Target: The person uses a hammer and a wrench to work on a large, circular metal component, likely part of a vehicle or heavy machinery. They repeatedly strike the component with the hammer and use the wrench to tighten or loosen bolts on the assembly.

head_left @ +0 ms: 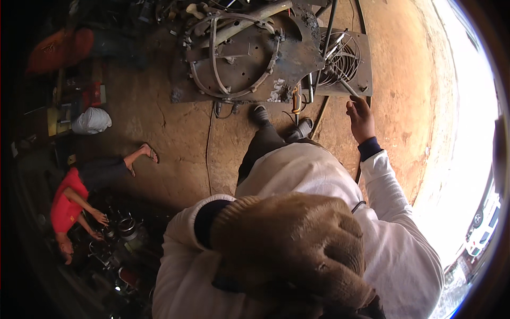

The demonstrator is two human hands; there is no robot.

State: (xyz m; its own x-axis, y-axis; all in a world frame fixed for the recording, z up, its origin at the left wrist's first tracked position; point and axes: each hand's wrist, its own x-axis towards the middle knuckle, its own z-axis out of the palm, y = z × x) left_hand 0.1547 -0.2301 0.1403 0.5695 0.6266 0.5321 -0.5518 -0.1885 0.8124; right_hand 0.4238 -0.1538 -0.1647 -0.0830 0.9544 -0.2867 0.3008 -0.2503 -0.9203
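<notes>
Tabletop [305,59]: dark metal, matt, with rough, crusted patches toward the edges. Frame [214,56]: dull metal, uneven at its joints. Pipe [249,23]: dull, metal in appearance. Rod [348,88]: grey, metal-looking. Glove [292,234]: brown, matt, creased fabric, ribbed at the cuff. Shirt [303,165]: pale matt cloth. Floor [175,127]: matt, rough, stained. Sack [91,121]: crumpled; plastic or cloth cannot be determined.

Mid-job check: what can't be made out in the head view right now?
All in the head view:
- Left hand: its palm, and anything in it, hidden by the back of its own brown glove.
- Grey rod: its near end, covered by the fingers of the right hand.
- Metal table: its far side, lost in clutter and shadow at the upper edge.
- Machine parts by the co-worker: too dark and small.
</notes>
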